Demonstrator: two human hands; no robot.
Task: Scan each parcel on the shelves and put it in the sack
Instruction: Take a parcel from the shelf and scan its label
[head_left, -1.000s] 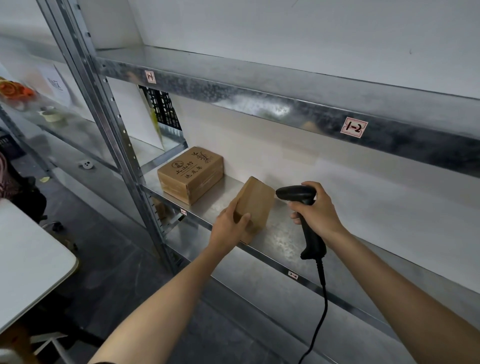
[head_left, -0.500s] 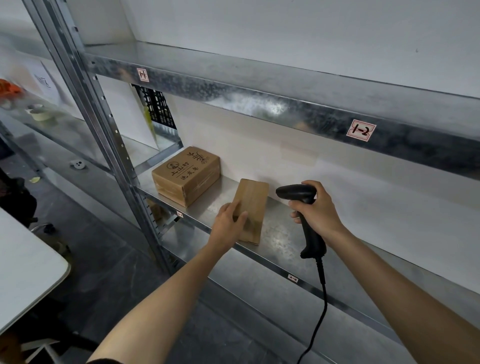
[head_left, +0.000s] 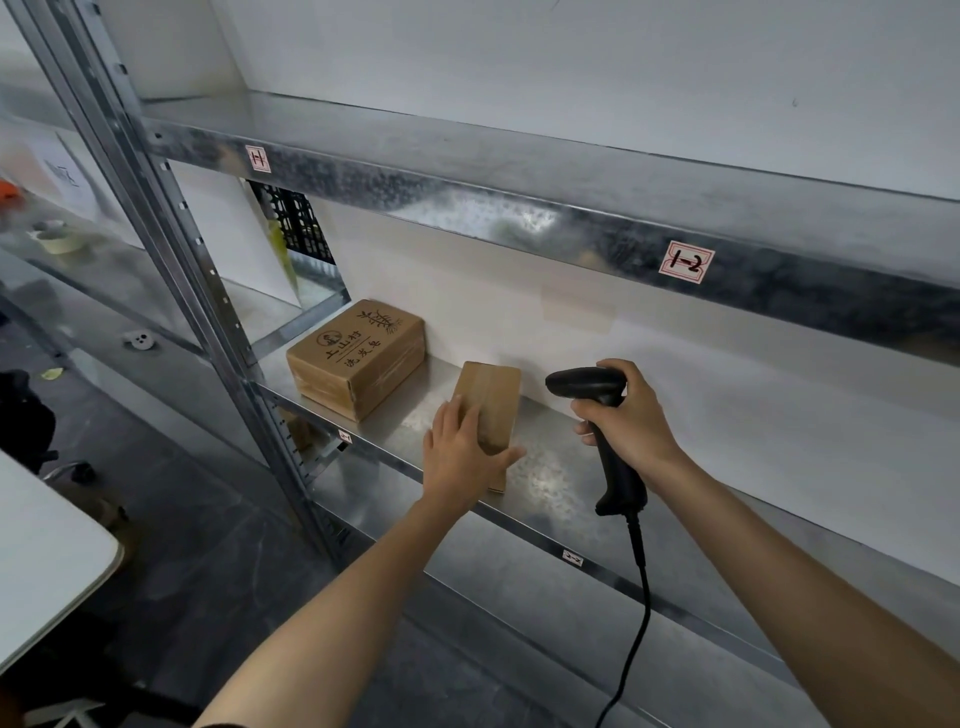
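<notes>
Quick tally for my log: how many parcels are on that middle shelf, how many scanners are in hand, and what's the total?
Parcels: 2, the printed box and the plain box under the left hand
Scanners: 1, the black scanner gripped by the right hand
Total: 3

I am wearing the only camera on my head, and it is looking forward and down at the metal shelf (head_left: 550, 467), turned slightly leftward along it. It is sitting close: my forearms are filling the bottom of the frame, and my left hand (head_left: 462, 457) and my right hand (head_left: 631, 415), gripping the scanner (head_left: 587, 384), are showing mid-frame. The wide lens is bowing the shelf edges and catching the floor (head_left: 182, 519) and a white table (head_left: 47, 561) at lower left.
</notes>
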